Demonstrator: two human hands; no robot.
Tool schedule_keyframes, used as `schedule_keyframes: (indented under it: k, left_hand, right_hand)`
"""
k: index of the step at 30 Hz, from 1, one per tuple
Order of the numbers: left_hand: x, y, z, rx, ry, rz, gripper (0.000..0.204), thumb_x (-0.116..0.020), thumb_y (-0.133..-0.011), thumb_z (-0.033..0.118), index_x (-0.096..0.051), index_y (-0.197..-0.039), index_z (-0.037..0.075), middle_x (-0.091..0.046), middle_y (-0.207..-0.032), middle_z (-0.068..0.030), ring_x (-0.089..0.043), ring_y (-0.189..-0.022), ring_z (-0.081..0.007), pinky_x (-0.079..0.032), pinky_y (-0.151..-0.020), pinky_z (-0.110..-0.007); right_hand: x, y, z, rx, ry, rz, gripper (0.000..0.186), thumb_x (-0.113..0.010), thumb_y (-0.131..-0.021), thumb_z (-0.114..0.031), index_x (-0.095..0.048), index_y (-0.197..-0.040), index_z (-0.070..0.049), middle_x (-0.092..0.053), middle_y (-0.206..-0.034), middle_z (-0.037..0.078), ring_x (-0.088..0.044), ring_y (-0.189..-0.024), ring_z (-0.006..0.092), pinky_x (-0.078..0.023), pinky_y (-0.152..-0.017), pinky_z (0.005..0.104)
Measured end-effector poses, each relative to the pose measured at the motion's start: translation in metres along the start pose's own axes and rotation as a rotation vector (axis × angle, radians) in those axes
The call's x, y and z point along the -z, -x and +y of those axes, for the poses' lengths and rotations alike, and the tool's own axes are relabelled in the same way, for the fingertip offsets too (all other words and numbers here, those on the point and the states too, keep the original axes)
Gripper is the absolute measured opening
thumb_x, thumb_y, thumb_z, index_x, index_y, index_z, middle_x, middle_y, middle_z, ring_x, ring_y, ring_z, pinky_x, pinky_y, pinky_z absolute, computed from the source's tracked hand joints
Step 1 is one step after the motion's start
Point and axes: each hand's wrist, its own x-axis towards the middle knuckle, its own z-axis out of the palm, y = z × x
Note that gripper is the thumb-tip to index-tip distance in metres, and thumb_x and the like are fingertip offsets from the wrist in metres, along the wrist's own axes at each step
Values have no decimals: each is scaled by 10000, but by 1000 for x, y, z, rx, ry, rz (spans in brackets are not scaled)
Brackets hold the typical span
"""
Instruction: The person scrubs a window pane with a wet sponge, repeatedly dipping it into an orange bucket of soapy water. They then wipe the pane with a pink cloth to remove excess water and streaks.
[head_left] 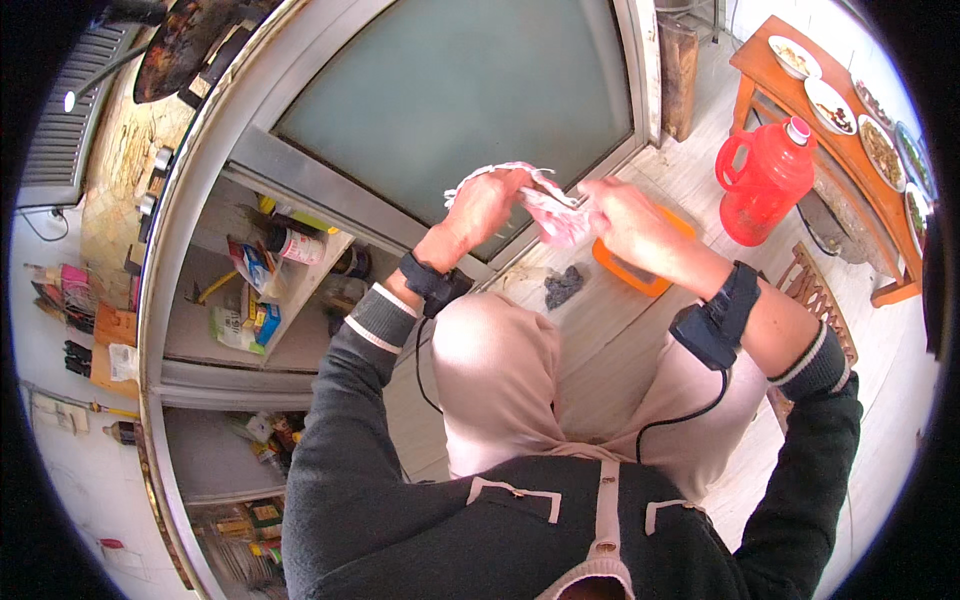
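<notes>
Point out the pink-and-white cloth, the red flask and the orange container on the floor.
Pink-and-white cloth (558, 217), head view: on its bunched fabric.
Red flask (768, 178), head view: on the middle of its body.
Orange container (624, 277), head view: on its near rim.

Pink-white cloth (557, 214) in 2 hands (487, 208)

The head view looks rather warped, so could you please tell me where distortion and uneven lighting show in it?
In the head view, the fisheye lens curves the edge of the cabinet and blacks out the corners; also in the head view, the lower compartment is dim while the wall is bright.
</notes>
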Motion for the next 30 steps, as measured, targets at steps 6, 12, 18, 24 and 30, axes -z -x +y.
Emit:
schedule_keyframes:
  k: [6,12,18,24,30]
  left_hand:
    - [41,-28,35,161,833,-372,185,-611,-898,6,-669,-1073,18,-678,-1023,-33,-598,-992,-105,-517,-855,-303]
    - [40,-52,41,52,639,143,205,-659,-768,12,-721,-959,50,-618,-890,-47,-617,-786,-131,-532,-682,-273]
    - [42,-58,16,399,934,19,201,-638,-844,21,-703,-1034,33,-672,-1010,-49,-611,-926,-109,-520,-791,-268]
    - [-8,0,-61,436,795,86,211,-653,-869,60,-682,-1073,16,-692,-1003,-36,-615,-927,-110,-491,-869,-268]
    - [-170,94,-104,369,394,-408,222,-680,-835,92,-701,-1053,58,-714,-992,-124,-672,-863,-179,-537,-774,-331]
  right_hand:
    - [3,-13,-1,70,-325,-28,509,-572,-916,-65,-439,-1407,-41,-588,-1140,108,-640,-840,152,-537,-752,306]
    - [29,-24,-20,-228,-1018,-156,545,-562,-980,-185,-356,-1453,-8,-560,-1258,50,-562,-1099,123,-472,-941,287]
    - [-11,-55,-11,-348,-901,77,238,-629,-851,-42,-573,-1074,22,-647,-922,65,-627,-735,141,-538,-660,300]
    - [-45,-51,31,-292,-817,530,41,-650,-812,-17,-612,-828,-10,-632,-724,35,-607,-608,109,-501,-517,296]
    - [-62,-37,82,-429,-939,782,91,-690,-849,-66,-653,-880,11,-648,-758,46,-605,-614,116,-475,-510,278]
